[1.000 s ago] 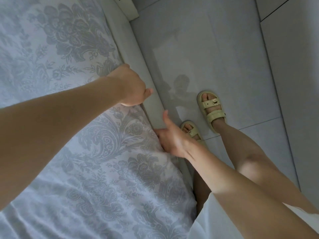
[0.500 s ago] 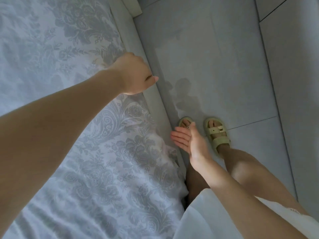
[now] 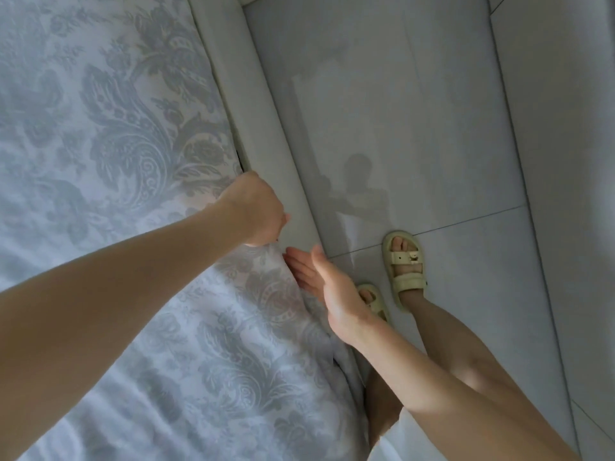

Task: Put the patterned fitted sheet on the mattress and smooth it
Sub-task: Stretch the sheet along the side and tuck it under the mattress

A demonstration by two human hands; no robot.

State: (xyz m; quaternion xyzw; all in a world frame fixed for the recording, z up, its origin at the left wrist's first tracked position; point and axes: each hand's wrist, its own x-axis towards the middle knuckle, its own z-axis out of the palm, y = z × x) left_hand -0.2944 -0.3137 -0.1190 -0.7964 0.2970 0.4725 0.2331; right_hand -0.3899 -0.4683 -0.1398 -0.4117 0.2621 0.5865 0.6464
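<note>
The patterned fitted sheet (image 3: 126,154), white with grey floral scrolls, covers the mattress across the left half of the view. My left hand (image 3: 254,211) is curled at the sheet's right edge, fingers hidden down the side, and seems to grip the hem. My right hand (image 3: 327,284) is flat with fingers together, its fingertips against the sheet's side edge just below the left hand. The sheet is slightly bunched along the edge near my right wrist.
A pale padded bed frame rail (image 3: 266,128) runs along the mattress edge. Beyond it lies a glossy light tiled floor (image 3: 432,111). My feet in cream sandals (image 3: 404,269) stand close to the rail.
My right hand moved left from above my feet to touch the sheet's side edge. My left hand stayed curled at the hem while I shifted along the bed.
</note>
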